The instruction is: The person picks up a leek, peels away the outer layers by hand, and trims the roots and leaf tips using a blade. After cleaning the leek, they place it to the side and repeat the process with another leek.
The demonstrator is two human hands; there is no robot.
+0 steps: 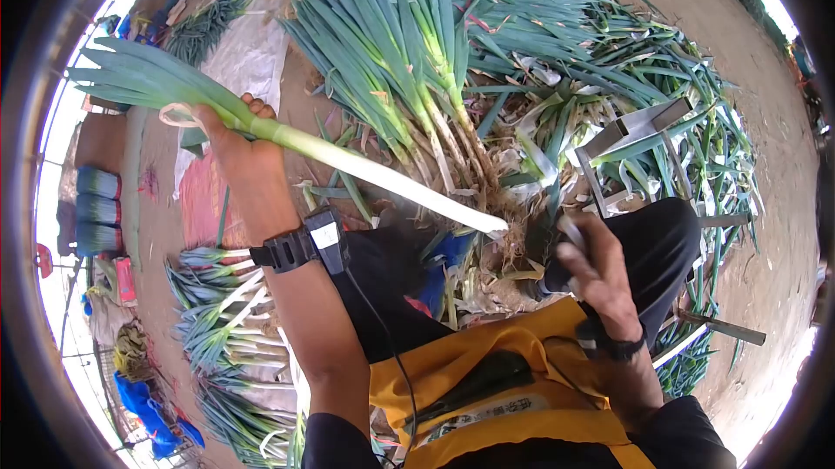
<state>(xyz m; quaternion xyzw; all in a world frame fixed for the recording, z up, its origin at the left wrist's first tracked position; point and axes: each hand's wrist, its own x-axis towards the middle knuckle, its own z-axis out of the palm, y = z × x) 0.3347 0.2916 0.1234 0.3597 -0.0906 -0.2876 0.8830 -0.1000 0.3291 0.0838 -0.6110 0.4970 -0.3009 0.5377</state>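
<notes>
My left hand [239,143] is closed around a long green onion [348,159], gripping it where the leaves meet the white stalk. Its green leaves point to the upper left, and the white root end slants down toward my right hand. My right hand [598,269] is held near that root end, apart from it, with its fingers curled together. Whatever is between those fingers, if anything, is too blurred to make out. Just beyond the stalk stands a bunch of unpeeled green onions [383,43] with brownish, rooty ends.
Peeled green onions [235,321] lie in rows at the left. Stripped leaves and skins [635,60] are heaped at the upper right, around a metal frame [633,127]. A pale sheet [248,52] covers ground at the upper left. My bent knee [661,239] is beside my right hand.
</notes>
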